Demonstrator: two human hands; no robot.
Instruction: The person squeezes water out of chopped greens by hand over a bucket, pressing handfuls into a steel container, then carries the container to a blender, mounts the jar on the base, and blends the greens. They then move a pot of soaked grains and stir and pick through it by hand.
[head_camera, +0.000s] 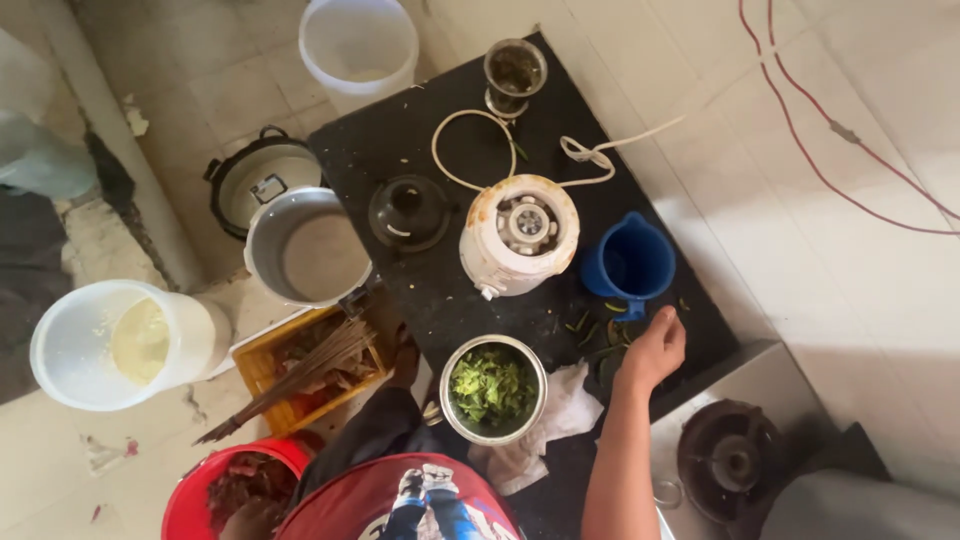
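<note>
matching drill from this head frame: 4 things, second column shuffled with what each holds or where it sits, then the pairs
Things:
1. steel pot
2. blue jug
3. mixer base
4. red bucket

Places or states:
A. white, in the middle of the black slab, cord attached
B. on the floor at lower left, dark scraps inside
C. full of chopped green leaves
D. just beyond the right hand, leaf bits beside it

Pairs: 1-C, 2-D, 3-A, 4-B
</note>
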